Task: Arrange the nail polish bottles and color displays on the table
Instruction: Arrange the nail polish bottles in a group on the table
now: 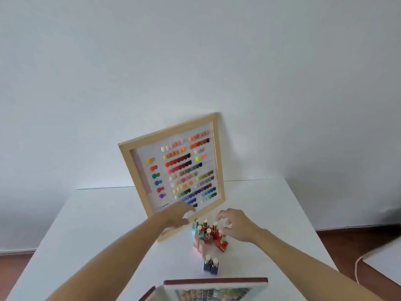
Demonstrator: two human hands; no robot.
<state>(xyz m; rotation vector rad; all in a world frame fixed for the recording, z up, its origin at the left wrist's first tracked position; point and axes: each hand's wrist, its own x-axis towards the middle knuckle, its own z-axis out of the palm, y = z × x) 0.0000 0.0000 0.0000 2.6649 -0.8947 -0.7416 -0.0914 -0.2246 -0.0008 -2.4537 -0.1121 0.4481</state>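
Note:
A wooden-framed colour display (173,166) with rows of coloured nail swatches leans tilted against the wall on the white table (97,224). My left hand (175,216) rests on its lower edge, fingers spread. In front of it stands a cluster of gold-capped nail polish bottles (206,233) in blue, pink, brown and red. My right hand (234,224) hovers just right of the cluster with curled fingers, holding nothing. Two dark blue bottles (211,264) stand apart, nearer to me. A second, red-edged colour display (214,288) lies at the table's near edge.
A white wall stands right behind the table. Brown floor shows on both sides. At the right, a white surface (384,261) with a cord (358,270) lies below the table's edge.

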